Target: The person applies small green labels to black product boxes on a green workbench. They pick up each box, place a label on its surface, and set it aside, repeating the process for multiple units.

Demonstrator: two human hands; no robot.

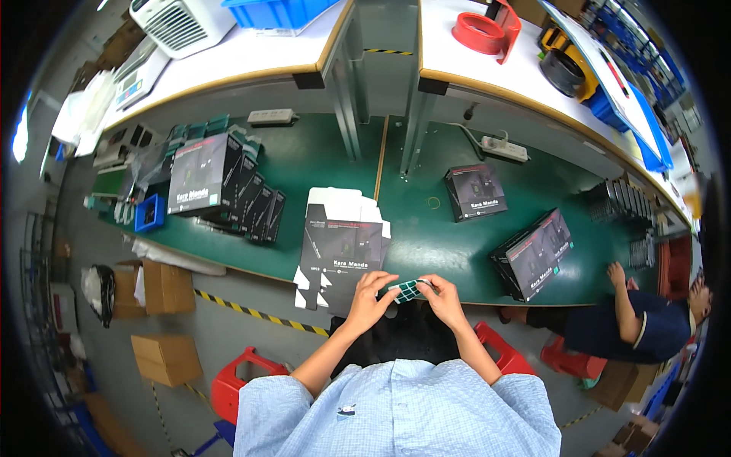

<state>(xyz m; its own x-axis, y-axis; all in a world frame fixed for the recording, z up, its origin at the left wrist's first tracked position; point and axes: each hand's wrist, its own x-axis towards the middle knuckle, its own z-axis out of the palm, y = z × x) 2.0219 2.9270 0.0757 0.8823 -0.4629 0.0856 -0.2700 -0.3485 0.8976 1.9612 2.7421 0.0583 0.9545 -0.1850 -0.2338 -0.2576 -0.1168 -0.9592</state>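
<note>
Small green-and-white gridded piece [407, 291]: just right of the near end of the flat box blank [346, 247]. Left hand [370, 298] pinches its left end, right hand [442, 298] its right end, thumbs and fingers drawn close. Main risk, by my judgement: held only at its ends near the front edge of the green surface [426, 251], it could drop to the floor [221, 333] if either pinch loosens. Uneven pull might crease it, supposing it flexes; material unclear. The blank juts past that edge, so a low left forearm [324, 362] could snag and drag it. Containers: dark box [477, 192] right of and beyond the blank, contents hidden; long dark package [533, 255] farther right of it, likewise. Left of the blank, dark box stack [202, 175], leaning, could slide if knocked; insides unseen. Farther left of the blank, blue tray [149, 226], contents too small to tell. Brown carton [164, 362], below and left of the blank, inside not visible.
</note>
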